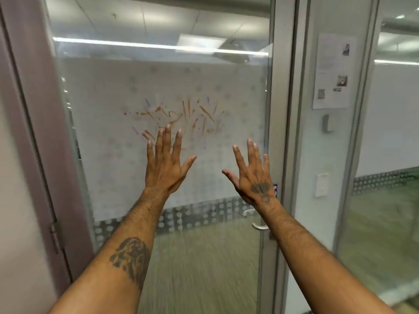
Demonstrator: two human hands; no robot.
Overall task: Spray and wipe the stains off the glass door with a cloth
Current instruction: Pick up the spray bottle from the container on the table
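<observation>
A glass door (113, 91) with a frosted dotted band fills the middle of the view. Orange-brown and faint purple stains (181, 114) streak the frosted glass at about chest height. My left hand (166, 165) is raised with fingers spread, its fingertips overlapping the lower edge of the stains. My right hand (254, 175) is raised beside it, also spread and empty, to the right of and below the stains. Neither a cloth nor a spray bottle shows in the view.
A metal door handle (259, 226) sits below my right wrist on the door's right side. The aluminium frame (283, 109) stands right of the glass. A paper notice (333, 71), a small grey box (328, 123) and a white switch (322, 184) are on the side panel.
</observation>
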